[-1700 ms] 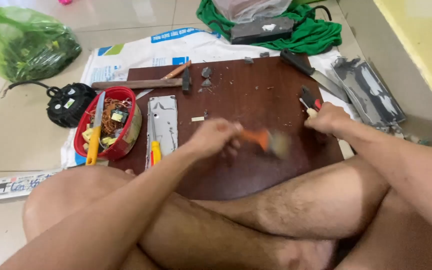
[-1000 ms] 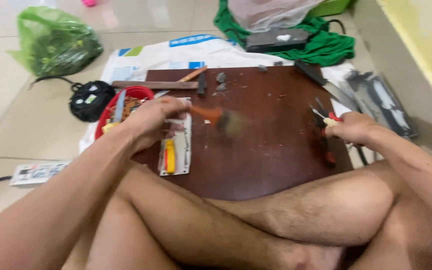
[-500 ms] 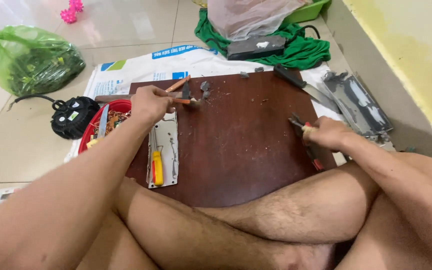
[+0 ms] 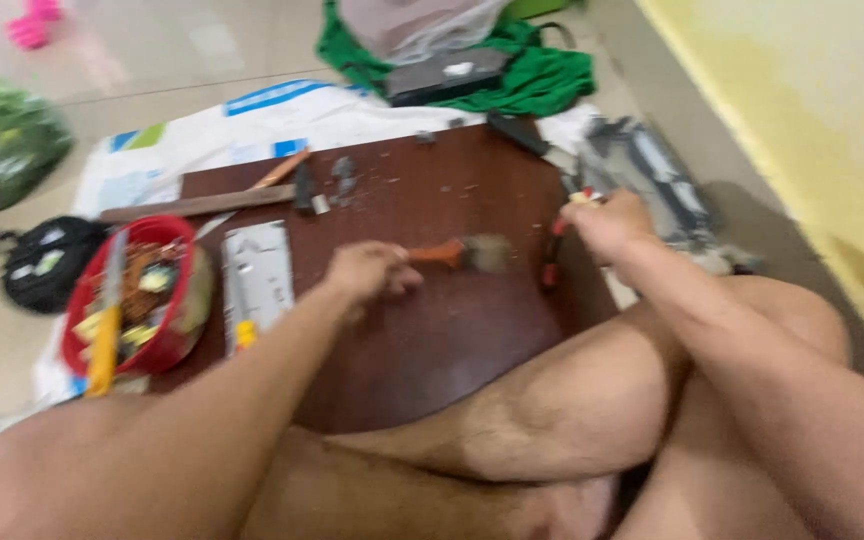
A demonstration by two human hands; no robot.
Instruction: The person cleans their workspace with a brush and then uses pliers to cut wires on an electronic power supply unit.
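Brushing a dark wooden board (image 4: pixel 422 340) on the floor.

The left hand (image 4: pixel 367 275) is closed around the orange handle of a small brush (image 4: pixel 462 253), bristles over the board's middle. The right hand (image 4: pixel 607 222), at the board's right edge, is clenched on red-handled pliers (image 4: pixel 555 250). A grey metal plate (image 4: pixel 257 272) lies on the board's left part; a red bowl (image 4: pixel 132 295) of scraps sits just off that edge.
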